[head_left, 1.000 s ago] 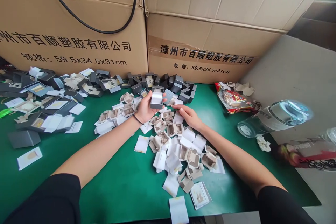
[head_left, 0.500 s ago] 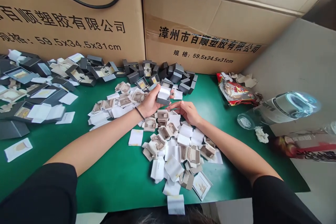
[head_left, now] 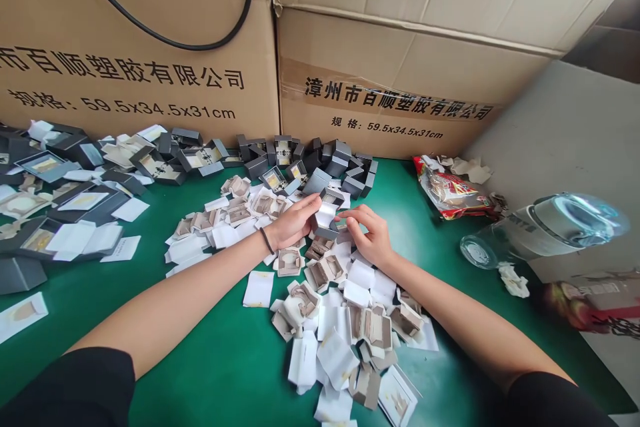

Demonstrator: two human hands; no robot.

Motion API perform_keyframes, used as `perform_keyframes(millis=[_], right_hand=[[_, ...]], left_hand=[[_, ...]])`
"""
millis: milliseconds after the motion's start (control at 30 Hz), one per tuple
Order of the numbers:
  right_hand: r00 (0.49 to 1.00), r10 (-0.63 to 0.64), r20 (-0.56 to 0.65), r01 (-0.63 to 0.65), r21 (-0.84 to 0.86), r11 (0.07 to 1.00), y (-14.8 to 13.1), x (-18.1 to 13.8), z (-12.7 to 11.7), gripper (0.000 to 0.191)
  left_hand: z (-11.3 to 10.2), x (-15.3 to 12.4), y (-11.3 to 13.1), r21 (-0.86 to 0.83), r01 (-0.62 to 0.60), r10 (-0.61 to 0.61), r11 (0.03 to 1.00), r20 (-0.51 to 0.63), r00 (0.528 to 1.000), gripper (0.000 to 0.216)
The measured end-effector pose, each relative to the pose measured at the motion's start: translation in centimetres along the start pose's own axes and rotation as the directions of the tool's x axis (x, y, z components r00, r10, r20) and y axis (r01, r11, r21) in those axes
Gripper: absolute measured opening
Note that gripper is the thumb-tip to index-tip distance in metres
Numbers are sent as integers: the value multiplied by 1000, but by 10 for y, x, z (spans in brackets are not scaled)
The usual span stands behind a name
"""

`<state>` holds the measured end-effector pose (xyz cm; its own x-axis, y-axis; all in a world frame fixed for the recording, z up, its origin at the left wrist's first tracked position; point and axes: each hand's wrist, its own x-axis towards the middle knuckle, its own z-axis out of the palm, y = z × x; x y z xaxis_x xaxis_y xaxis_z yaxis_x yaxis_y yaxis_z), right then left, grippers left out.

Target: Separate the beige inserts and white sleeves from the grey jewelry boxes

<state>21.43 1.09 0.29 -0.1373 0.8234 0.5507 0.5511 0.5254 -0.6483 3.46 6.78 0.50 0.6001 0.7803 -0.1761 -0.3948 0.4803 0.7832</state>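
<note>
My left hand (head_left: 293, 221) grips a small open grey jewellery box (head_left: 327, 212) with a white lining, held just above the green table (head_left: 220, 353). My right hand (head_left: 367, 232) meets it from the right, fingers curled and touching the box's lower edge; what the fingers pinch is hidden. Beneath both hands lies a loose heap of white cards and beige inserts (head_left: 345, 320). A cluster of small grey boxes (head_left: 320, 163) stands just beyond the hands.
Two big cardboard cartons (head_left: 390, 73) wall off the back. Larger flat grey boxes and cards (head_left: 65, 207) cover the left. At the right lie a red snack bag (head_left: 450, 190), a clear bottle on its side (head_left: 545, 230) and crumpled paper (head_left: 513, 279).
Both hands have drawn nearer to me and lower, the left carrying the grey box. The right hand rose off the pile and closed in on the box.
</note>
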Motion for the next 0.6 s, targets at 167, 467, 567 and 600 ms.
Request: perform_keyframes(millis=[167, 467, 567, 600], right_hand=[[991, -72, 112, 85, -120, 989, 4, -4, 3, 32], [976, -41, 215, 91, -226, 970, 7, -4, 2, 38], [971, -37, 236, 95, -237, 967, 6, -3, 3, 39], [971, -36, 238, 94, -239, 966, 6, -3, 3, 39]], left_hand=[[0, 0, 0, 6, 49, -49, 999, 6, 999, 16], [2, 0, 2, -1, 58, -58, 998, -29, 998, 13], [2, 0, 1, -15, 41, -41, 999, -28, 999, 12], [2, 0, 1, -20, 37, -37, 999, -20, 999, 11]])
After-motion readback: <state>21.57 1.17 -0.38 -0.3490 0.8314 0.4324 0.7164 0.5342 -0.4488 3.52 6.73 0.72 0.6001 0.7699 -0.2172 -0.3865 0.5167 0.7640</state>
